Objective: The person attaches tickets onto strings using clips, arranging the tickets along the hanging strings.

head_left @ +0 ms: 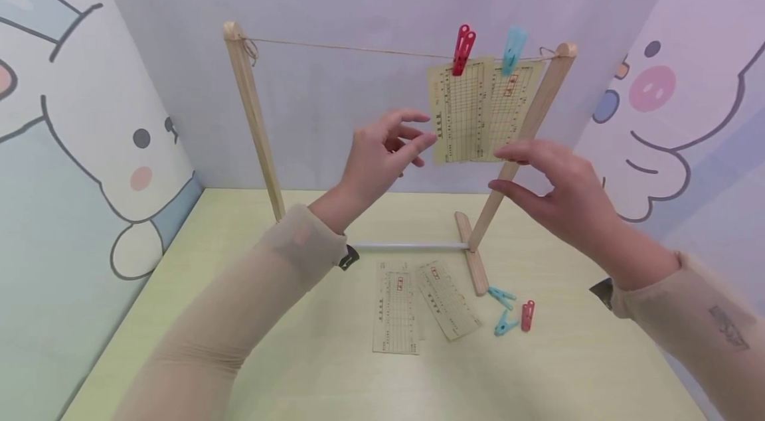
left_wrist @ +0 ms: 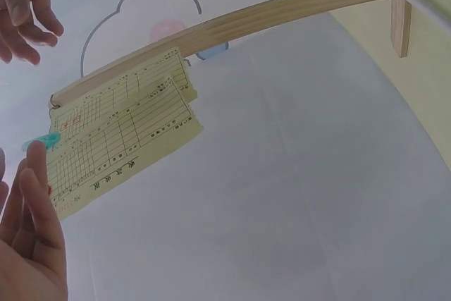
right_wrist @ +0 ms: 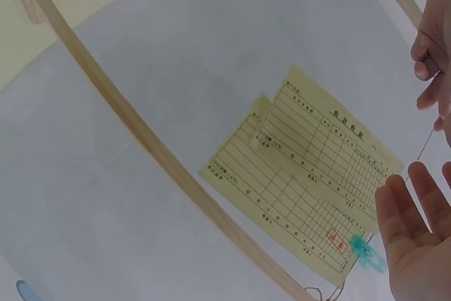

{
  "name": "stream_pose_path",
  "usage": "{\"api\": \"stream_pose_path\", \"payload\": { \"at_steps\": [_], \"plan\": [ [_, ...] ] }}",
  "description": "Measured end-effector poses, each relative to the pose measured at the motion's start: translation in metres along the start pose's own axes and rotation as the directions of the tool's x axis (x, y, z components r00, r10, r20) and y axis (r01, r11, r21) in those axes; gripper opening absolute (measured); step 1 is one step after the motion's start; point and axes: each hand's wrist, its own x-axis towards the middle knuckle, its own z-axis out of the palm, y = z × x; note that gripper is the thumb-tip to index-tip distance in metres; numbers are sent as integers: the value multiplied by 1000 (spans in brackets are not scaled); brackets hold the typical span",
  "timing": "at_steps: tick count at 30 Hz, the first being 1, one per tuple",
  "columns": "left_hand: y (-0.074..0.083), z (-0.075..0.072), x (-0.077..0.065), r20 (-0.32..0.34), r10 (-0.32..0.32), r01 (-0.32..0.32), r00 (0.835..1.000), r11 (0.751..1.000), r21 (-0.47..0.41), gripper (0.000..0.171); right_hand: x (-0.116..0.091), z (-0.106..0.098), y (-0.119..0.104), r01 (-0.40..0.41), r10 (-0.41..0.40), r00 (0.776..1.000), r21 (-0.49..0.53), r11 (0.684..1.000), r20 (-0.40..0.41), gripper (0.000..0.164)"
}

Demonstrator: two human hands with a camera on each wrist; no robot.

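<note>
Head view: your left hand (head_left: 382, 149) has its fingers loosely bent round nothing, just beside the left edge of a pale yellow printed paper slip (head_left: 460, 115); you can't tell from here whether the thumb tip touches it. That slip hangs by a red plastic clothespin (head_left: 463, 52) from a thin brown twine line (head_left: 346, 48), overlapping a stamped pale yellow slip (head_left: 515, 99) under a light blue plastic clothespin (head_left: 514, 50). Your right hand (head_left: 564, 192) holds nothing, thumb and fingers apart, near the stamped slip's bottom edge. The line runs between a left wooden post (head_left: 254, 109) and a right wooden post (head_left: 548, 90). Below, on the pale counter (head_left: 299, 354), lie an upright-facing paper slip (head_left: 397, 308) and a slanted paper slip (head_left: 448, 301), with two loose blue clothespins (head_left: 505, 324) and a loose red clothespin (head_left: 527, 316) to their right.

Left wrist view: your left hand, at lower left, has its fingers extended beside the clipped ends of the hanging slips, partly covering the clothespins; your right hand, at top left, is relaxed and well apart from the paper.

Right wrist view: your right hand spreads its fingers near the clipped ends, by the light blue plastic clothespin; your left hand is above it, partly cut off.
</note>
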Motion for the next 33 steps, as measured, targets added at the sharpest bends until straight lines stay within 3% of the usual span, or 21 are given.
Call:
{"api": "stream_pose_path", "payload": {
  "at_steps": [7,15,20,24,28,33],
  "plan": [
    [-5,5,-7,11,51,-51,999,999,2,28,-12,3,-3,-19,19,1000,10,1000,-16,47],
    [-9,8,-20,-5,85,-85,996,996,-28,26,-25,8,-4,-16,18,998,35,999,-59,56],
    [-13,9,-28,-2,65,-65,998,998,-15,27,-35,10,-5,-51,54,996,52,997,-68,56],
    [-18,10,-34,-5,41,-41,999,999,-8,26,-43,11,-5,-90,94,994,67,994,-61,39],
    [-21,11,-39,-15,26,-26,1000,999,-18,25,-48,11,-6,-155,160,985,70,985,-63,52],
    [-25,13,-45,-18,10,-11,1000,999,-39,25,-57,9,-7,-243,251,965,98,965,-77,49]
  ]
}}
